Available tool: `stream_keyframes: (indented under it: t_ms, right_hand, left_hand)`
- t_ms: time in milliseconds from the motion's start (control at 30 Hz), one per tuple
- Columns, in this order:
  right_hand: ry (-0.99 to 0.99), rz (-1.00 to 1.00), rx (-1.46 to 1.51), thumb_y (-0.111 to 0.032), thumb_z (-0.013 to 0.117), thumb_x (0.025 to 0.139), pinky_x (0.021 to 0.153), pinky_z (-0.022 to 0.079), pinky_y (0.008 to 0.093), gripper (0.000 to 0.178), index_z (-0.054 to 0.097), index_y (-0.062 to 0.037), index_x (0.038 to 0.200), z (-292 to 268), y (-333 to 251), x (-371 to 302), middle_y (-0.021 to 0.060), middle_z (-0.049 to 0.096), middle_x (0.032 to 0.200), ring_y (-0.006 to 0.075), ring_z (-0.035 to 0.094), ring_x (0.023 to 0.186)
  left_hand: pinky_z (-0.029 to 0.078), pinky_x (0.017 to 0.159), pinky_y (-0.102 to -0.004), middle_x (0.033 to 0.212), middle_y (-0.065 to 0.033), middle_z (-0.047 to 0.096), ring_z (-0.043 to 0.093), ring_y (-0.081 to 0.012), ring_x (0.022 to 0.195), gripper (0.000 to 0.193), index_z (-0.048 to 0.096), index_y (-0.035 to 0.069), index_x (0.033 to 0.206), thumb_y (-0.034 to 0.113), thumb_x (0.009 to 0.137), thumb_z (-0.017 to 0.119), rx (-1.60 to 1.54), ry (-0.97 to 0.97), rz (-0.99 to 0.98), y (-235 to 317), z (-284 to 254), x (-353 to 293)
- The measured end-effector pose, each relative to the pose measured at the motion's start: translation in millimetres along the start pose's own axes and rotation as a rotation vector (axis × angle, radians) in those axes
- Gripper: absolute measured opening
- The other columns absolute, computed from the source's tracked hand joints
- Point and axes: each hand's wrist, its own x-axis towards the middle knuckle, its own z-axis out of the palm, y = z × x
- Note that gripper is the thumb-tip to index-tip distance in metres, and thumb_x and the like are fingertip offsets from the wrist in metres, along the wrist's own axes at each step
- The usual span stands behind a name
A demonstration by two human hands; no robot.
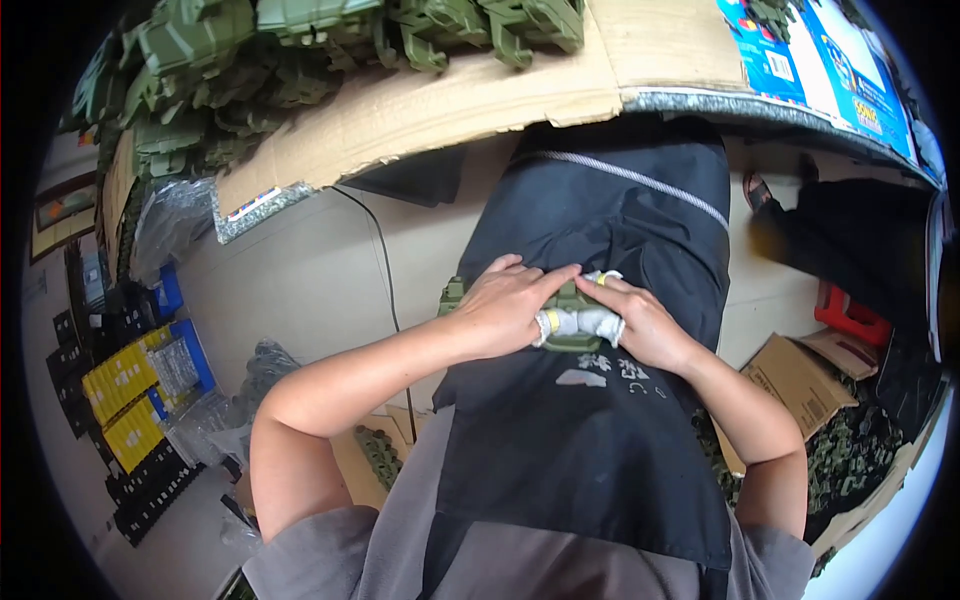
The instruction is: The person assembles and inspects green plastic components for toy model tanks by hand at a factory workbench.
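Note:
An olive-green moulded plastic part [575,342] lies across my lap on a black apron [600,450]. My left hand [500,308] grips it from the left, its index finger reaching along the top edge; a corner of the part sticks out beyond this hand. From the right, my right hand [645,322] holds the same part, thumb and fingertips pressed on it. White wrappings with yellow bands cover some of the fingers. Between the two index fingertips there is almost no gap. Much of the part is hidden under the hands.
Piles of similar green plastic parts [290,40] sit on a cardboard-covered table [660,45] ahead. An opened cardboard box [795,385] and a heap of small green pieces [850,460] are at the right. Yellow and blue packs [125,390] stand at the left, near a hanging black cable [385,250].

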Motion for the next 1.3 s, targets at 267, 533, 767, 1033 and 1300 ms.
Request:
stream_keyframes:
  t_ms: [267, 533, 767, 1033, 1300]
  right_hand:
    - [0.011, -0.017, -0.154, -0.025, 0.066, 0.078, 0.092, 0.041, 0.0374, 0.056, 0.048, -0.0021, 0.126, -29, -10, -5, 0.0211, 0.055, 0.116, 0.0358, 0.051, 0.108]
    - [0.160, -0.285, -0.450, -0.020, 0.072, 0.065, 0.077, 0.048, 0.0366, 0.067, 0.047, -0.0036, 0.124, 13, -80, 48, 0.0173, 0.060, 0.088, 0.0327, 0.059, 0.082]
    - [-0.083, -0.229, 0.056, -0.012, 0.069, 0.072, 0.086, 0.046, 0.0391, 0.066, 0.039, -0.0064, 0.130, -11, -63, 58, 0.0196, 0.057, 0.111, 0.0351, 0.057, 0.102]
    - [-0.096, -0.223, 0.108, 0.003, 0.062, 0.068, 0.091, 0.044, 0.0372, 0.067, 0.044, -0.0095, 0.131, -28, -47, 61, 0.0168, 0.056, 0.118, 0.0308, 0.055, 0.110]
    - [0.442, -0.195, 0.399, -0.012, 0.072, 0.073, 0.101, 0.033, 0.0373, 0.084, 0.023, -0.0047, 0.141, -51, -54, 18, 0.0172, 0.031, 0.139, 0.0291, 0.038, 0.125]
  left_hand:
    - [0.025, 0.108, -0.0376, 0.142, -0.0143, 0.031, 0.028, -0.0277, 0.132, 0.081, 0.027, 0.009, 0.140, 0.023, 0.074, 0.072, -0.941, 0.281, -0.125, -54, 5, -56]
    - [0.035, 0.102, -0.0345, 0.133, -0.0150, 0.044, 0.042, -0.0272, 0.124, 0.072, 0.037, 0.006, 0.133, 0.001, 0.068, 0.067, -0.663, 0.469, -0.079, -24, 8, -56]
    - [0.046, 0.085, -0.0356, 0.114, -0.0150, 0.057, 0.056, -0.0294, 0.107, 0.063, 0.044, 0.004, 0.126, 0.002, 0.067, 0.066, -0.668, 0.556, -0.031, -18, 7, -50]
    - [0.044, 0.087, -0.0350, 0.123, -0.0150, 0.051, 0.053, -0.0277, 0.109, 0.068, 0.042, 0.008, 0.129, 0.012, 0.068, 0.070, -0.491, 0.460, 0.005, -11, -15, -32]
    - [0.019, 0.108, -0.0328, 0.148, -0.0141, 0.014, 0.022, -0.0228, 0.134, 0.094, -0.005, 0.008, 0.144, 0.040, 0.084, 0.060, -0.981, 0.588, 0.383, 17, 3, 26]
